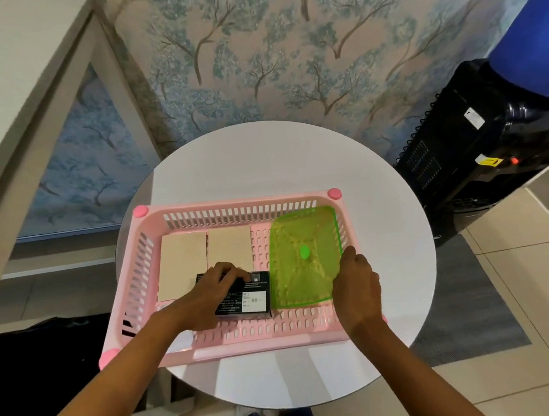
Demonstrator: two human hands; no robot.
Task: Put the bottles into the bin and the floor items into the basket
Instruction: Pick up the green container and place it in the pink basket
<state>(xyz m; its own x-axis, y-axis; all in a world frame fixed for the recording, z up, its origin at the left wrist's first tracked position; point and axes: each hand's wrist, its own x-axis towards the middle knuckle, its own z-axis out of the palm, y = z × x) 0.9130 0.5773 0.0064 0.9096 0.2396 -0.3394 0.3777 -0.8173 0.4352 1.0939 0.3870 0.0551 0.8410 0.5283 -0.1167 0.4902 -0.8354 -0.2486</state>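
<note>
Risk 1: tilt of the green lid (305, 258). The lid lies at the right end of the pink basket (244, 338), and its far edge appears to lean on the far right wall, so it may not be seated flat. If the right hand (356, 287) lets go at this angle, the lid is likely to slide toward the near wall or rock against the black box (246, 296), which sits just beside its left edge.

Risk 2: crowding. Two beige flat boxes (204, 257) lie side by side on the basket floor, and the black box overlaps their near edges. Pushing the black box further left or back may shift them.

Risk 3: basket movement. The basket sits on the round white counter (384, 231) with its near left corner past the rim. Downward or sideways pressure from either hand may slide or tip it.

Hand pose. The left hand (220, 289) reaches in over the near wall, palm down, with its fingers (235, 272) curled over the top far edge of the black box and pressed on it. The right hand reaches from the near right, knuckles up, and pinches the right edge of the green lid; its fingers are folded together, and the thumb is hidden. No bottles or bin are in view.
</note>
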